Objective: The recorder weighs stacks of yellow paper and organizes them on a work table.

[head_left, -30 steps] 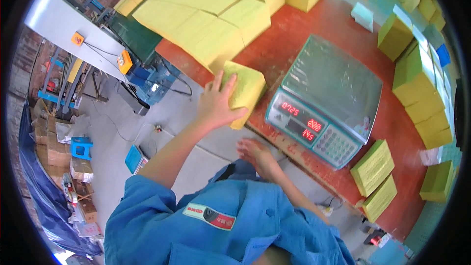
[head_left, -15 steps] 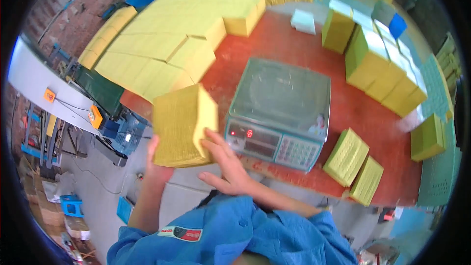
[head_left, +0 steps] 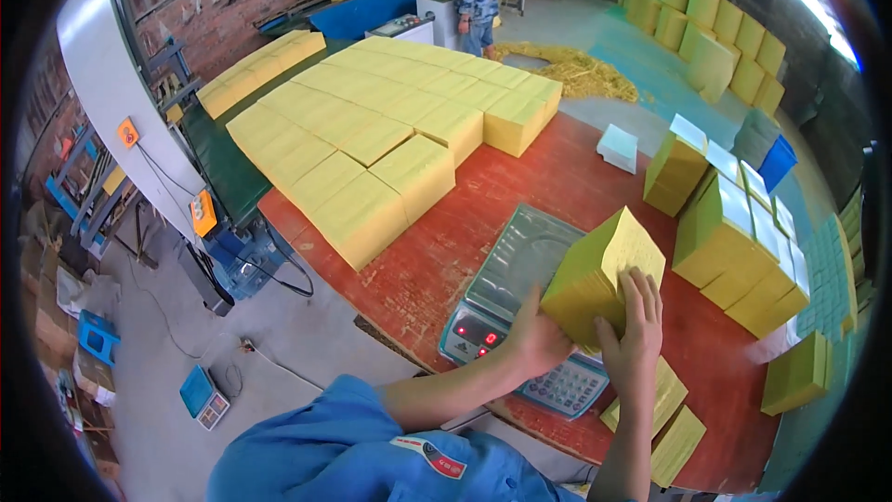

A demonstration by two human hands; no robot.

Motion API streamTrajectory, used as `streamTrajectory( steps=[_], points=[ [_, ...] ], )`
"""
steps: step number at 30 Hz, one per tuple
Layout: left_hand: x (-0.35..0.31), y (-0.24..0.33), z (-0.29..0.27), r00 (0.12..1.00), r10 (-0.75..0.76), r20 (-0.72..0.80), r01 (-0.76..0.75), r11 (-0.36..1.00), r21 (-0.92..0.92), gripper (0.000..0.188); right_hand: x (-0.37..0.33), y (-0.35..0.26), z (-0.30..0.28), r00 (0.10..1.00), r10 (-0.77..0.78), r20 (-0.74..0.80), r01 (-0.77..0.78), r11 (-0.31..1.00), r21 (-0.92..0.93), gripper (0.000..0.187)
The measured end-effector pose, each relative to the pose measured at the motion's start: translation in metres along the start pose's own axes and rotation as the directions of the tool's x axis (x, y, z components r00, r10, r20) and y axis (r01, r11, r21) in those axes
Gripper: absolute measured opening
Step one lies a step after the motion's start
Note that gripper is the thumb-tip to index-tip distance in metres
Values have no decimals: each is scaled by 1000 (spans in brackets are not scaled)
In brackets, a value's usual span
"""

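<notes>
Both my hands hold a thick stack of yellow paper [head_left: 581, 284], tilted, over the right part of a digital scale [head_left: 525, 246]. My left hand [head_left: 542, 333] is closed around its lower left side. My right hand [head_left: 636, 316] grips the right side, fingers on the top sheets and thumb at the near side. The stack hides part of the scale's pan and keypad; red lights show on the display. Just right of the scale, near the table edge, lie two smaller bundles of yellow paper, one [head_left: 667, 395] partly behind my right wrist and another [head_left: 678, 446] beside it.
Rows of yellow paper stacks [head_left: 372, 112] cover the left of the red table [head_left: 409, 265]. White-topped stacks [head_left: 743, 232] stand at the right, near a small white pile [head_left: 617, 147]. A co-worker [head_left: 474, 0] stands by machinery at the back. A second scale [head_left: 203, 395] sits on the floor.
The paper stack has moved in my hands from left of the scale to above its right part. My view has turned, bringing the co-worker into sight.
</notes>
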State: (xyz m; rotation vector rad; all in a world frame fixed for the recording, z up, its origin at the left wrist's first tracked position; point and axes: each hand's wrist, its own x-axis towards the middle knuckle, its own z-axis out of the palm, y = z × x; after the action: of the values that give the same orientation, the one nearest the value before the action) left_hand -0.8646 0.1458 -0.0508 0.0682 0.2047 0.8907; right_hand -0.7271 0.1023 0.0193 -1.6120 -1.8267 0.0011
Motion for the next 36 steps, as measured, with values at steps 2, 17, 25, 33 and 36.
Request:
streamTrajectory(
  steps=[2, 17, 25, 33, 36],
  points=[
    [-37, 33, -25, 966, -259, -14, 259, 965, 28, 83, -2, -11, 11, 1000, 3, 24, -1, 996, -87, 65],
    [325, 401, -9, 938, 289, 193, 68, -697, 714, 83, -47, -160, 299, 836, -83, 543, -398, 589, 704, 47],
    [394, 387, -43, 895, 355, 269, 298, -926, 231, 104, -50, -156, 316, 871, -35, 490, -399, 529, 749, 41],
    [319, 328, -43, 956, 225, 189, 165, -943, 290, 100, -48, -159, 311, 935, -26, 353, -251, 654, 713, 33],
    [262, 312, -42, 957, 213, 195, 148, -941, 305, 99, -49, -163, 308, 952, -54, 302, -193, 661, 725, 31]
  ],
)
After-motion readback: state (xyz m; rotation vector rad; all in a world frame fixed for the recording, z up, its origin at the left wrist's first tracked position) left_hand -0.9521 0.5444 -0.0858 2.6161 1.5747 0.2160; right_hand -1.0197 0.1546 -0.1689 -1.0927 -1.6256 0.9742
